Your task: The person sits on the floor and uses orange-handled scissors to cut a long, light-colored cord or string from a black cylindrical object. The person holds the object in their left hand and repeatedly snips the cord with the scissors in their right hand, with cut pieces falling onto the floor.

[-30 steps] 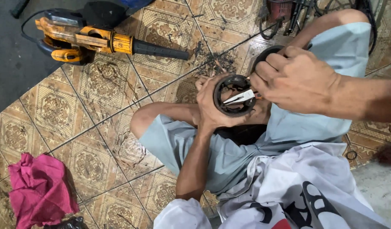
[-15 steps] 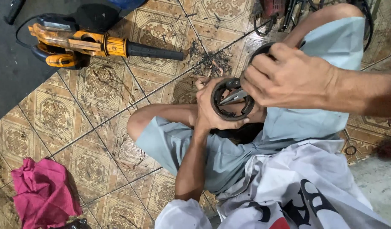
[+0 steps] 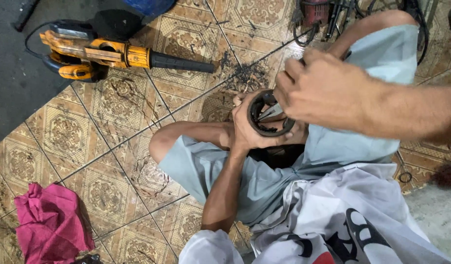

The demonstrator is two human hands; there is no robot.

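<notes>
My left hand [image 3: 247,128] grips a dark round metal ring-shaped part [image 3: 269,113] from below, holding it up between my knees. My right hand [image 3: 323,90] comes in from the right and holds a thin metal tool [image 3: 270,112] whose tip reaches inside the ring. My fingers hide the tool's handle and the ring's right side. I sit on the floor in light blue shorts [image 3: 264,176] and a white printed shirt [image 3: 343,225].
A yellow and black power blower [image 3: 108,55] lies on the patterned tile floor [image 3: 88,146] at upper left. A pink rag [image 3: 52,225] lies at lower left. Dark debris [image 3: 245,76] is scattered above the ring. Cables and a red tool [image 3: 316,14] lie at the top.
My right hand has shifted slightly left over the ring and the tool tip has moved inside it. My left hand keeps the same grip.
</notes>
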